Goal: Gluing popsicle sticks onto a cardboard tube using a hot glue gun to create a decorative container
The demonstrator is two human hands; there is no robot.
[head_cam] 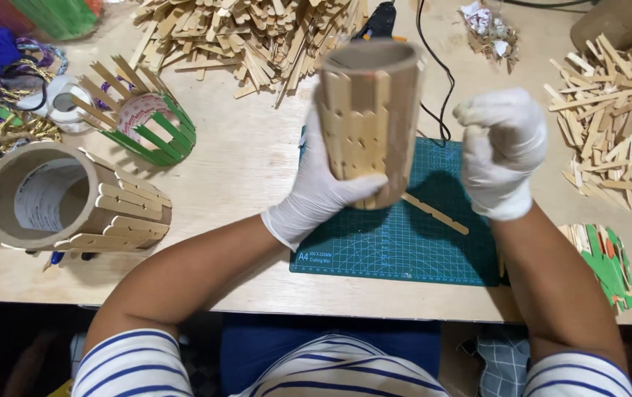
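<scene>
My left hand point(318, 192), in a white glove, grips a cardboard tube point(369, 110) clad in wooden craft sticks and holds it upright above a green cutting mat point(397, 242). My right hand point(501, 151), also gloved, is closed in a fist just right of the tube, apart from it; nothing shows in it. One loose craft stick point(435, 213) lies on the mat between my hands.
A second stick-covered tube point(66, 198) lies on its side at the left. A green-and-wood stick basket point(139, 117) stands behind it. Heaps of craft sticks lie at the back point(250, 33) and at the right point(613, 117). A black glue gun point(378, 20) and its cord point(433, 73) lie behind the mat.
</scene>
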